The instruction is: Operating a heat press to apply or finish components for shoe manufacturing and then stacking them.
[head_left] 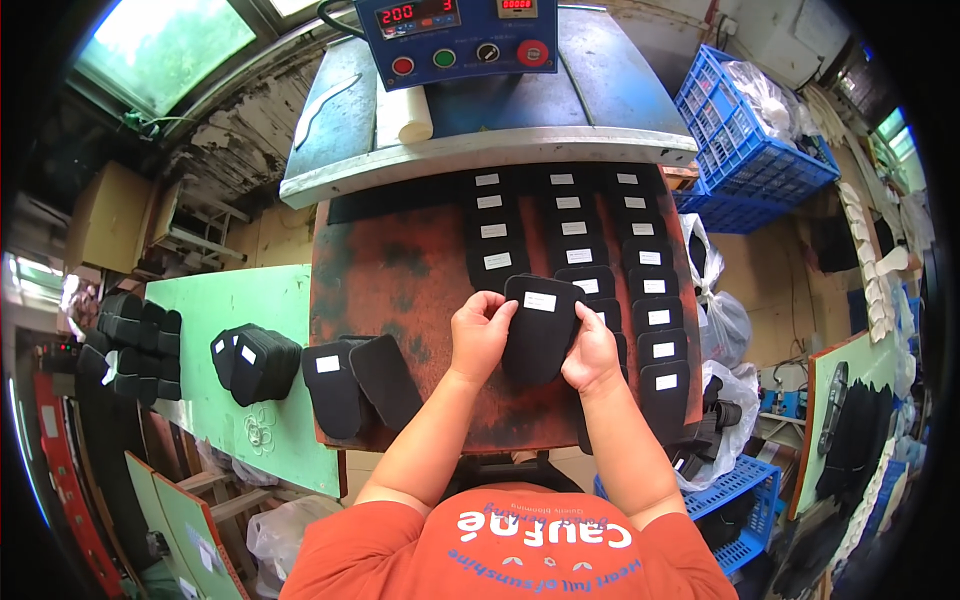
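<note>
Both my hands grip a black rounded pad (540, 345) with a white label near its upper edge. My left hand (481, 337) pinches its left edge, the thumb at the label's side. At the opposite edge my right hand (592, 350) has its thumb on the front, its other fingers partly hidden behind. The pad is above a reddish-brown board (400, 255). Overlapping labelled pads (664, 385) lie in three columns on the board's right side and back. Two loose pads (333, 395) lie at its left front corner, one labelled, one showing no label.
Behind the board stands a blue press (610, 70) with a pale front bar (480, 150) and a control box (460, 50). A green table (220, 295) at left bears a pad stack (265, 370) and rubber bands (259, 428). Blue crates (735, 120) stand back right.
</note>
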